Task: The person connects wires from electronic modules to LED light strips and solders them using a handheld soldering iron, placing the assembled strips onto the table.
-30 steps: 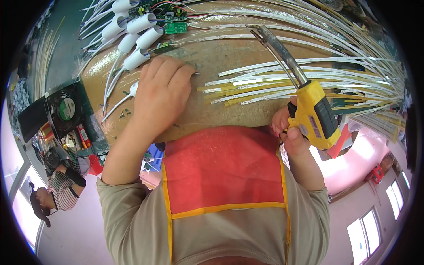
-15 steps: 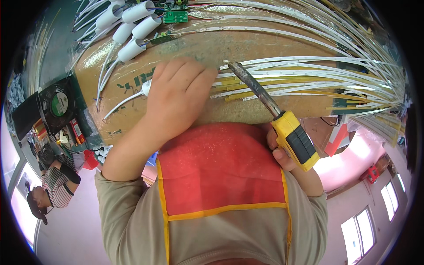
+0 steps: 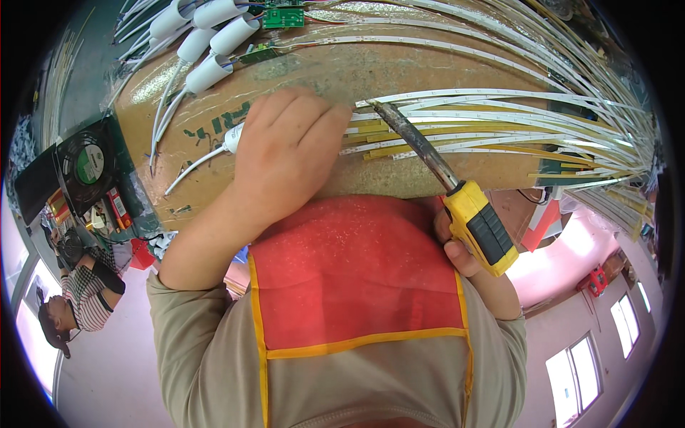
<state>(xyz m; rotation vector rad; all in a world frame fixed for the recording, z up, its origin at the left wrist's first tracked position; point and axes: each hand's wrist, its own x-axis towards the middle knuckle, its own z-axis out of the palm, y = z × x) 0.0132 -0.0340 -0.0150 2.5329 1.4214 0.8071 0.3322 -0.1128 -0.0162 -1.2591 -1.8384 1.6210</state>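
My left hand (image 3: 292, 153) is closed, back toward me, over a white capped cylinder with a cord (image 3: 232, 138), whose end sticks out beside the wrist. The rest of that piece is hidden by the hand. My right hand (image 3: 460, 250), at the front of the bench, is wrapped round the yellow and black handle of a soldering iron (image 3: 479, 225). Its dark metal barrel slants up and left, with the tip close to my left fingers and the ends of the white LED strips (image 3: 457, 118). A faint haze hangs by the tip.
White tubes with cords (image 3: 208, 73) and green circuit boards (image 3: 283, 18) lie at the back, wired to more strips. A cardboard sheet (image 3: 399, 68) covers the bench. A black fan (image 3: 89, 164) stands left. Another person (image 3: 82, 299) works further left.
My left hand has hardly moved, still closed by the strip ends. The iron's tip has shifted very slightly right and down. The whole view has moved a little.
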